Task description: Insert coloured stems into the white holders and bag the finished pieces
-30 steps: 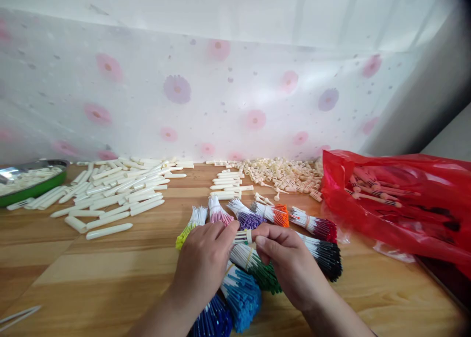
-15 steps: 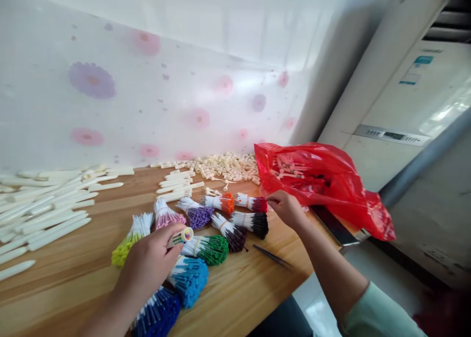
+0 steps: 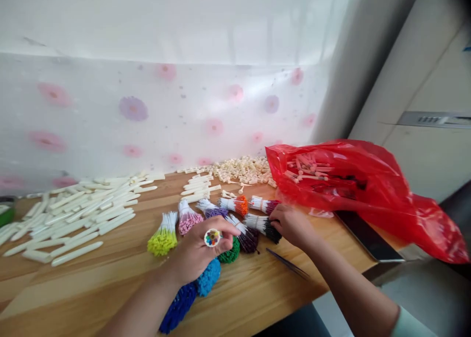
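My left hand [image 3: 196,251] is closed round a small white holder [image 3: 212,237] whose round end shows several coloured tips. It hovers over the green bundle [image 3: 230,253] and light blue bundle [image 3: 208,277] of thin sticks. My right hand [image 3: 292,224] rests on the black-tipped bundle [image 3: 263,225], fingers curled onto it, beside the dark red bundle [image 3: 264,205]. More bundles fan out on the wooden table [image 3: 110,273]: yellow [image 3: 162,236], pink [image 3: 187,218], purple [image 3: 211,209], orange [image 3: 235,204], dark blue [image 3: 178,307].
White tubes [image 3: 77,217] lie scattered at the left, small cream caps [image 3: 243,169] in a heap at the back. A red plastic bag [image 3: 364,190] with more parts lies at the right over a dark phone [image 3: 364,234]. Tweezers [image 3: 287,263] lie near the table edge.
My hands parted from the holder they both held: the left kept it and turned its end up, the right went to the red bag, then back onto the black-tipped bundle. View swung right.
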`<control>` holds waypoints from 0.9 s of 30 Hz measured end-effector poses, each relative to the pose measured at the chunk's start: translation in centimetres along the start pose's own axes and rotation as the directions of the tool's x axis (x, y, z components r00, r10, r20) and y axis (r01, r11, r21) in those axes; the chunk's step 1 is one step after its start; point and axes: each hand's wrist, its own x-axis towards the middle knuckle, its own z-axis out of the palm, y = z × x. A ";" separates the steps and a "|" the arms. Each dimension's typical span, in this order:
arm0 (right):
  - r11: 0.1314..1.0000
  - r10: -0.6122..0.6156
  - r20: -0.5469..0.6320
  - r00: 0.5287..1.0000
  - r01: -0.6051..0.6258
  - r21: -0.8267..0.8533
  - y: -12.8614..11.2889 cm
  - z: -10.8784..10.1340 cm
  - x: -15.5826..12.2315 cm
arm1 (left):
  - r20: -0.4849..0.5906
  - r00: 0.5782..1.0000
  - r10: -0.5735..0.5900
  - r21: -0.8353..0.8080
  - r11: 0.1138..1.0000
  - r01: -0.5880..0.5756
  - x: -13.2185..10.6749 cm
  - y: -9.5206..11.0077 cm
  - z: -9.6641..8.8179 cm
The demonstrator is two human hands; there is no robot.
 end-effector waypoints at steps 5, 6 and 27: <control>0.999 0.011 -0.041 0.999 -0.013 -0.050 -0.2 0.8 -0.2 | 0.063 0.997 0.045 -0.052 0.998 -0.042 1.6 0.7 1.4; 0.998 0.022 -0.034 0.999 -0.024 -0.060 -0.3 0.8 -0.1 | 0.092 0.995 0.031 0.000 1.000 -0.031 2.0 0.6 1.7; 0.964 0.221 -0.163 0.961 -0.190 0.185 4.1 -3.6 -4.1 | 0.316 0.895 -0.314 0.669 0.743 0.025 7.5 -3.3 5.6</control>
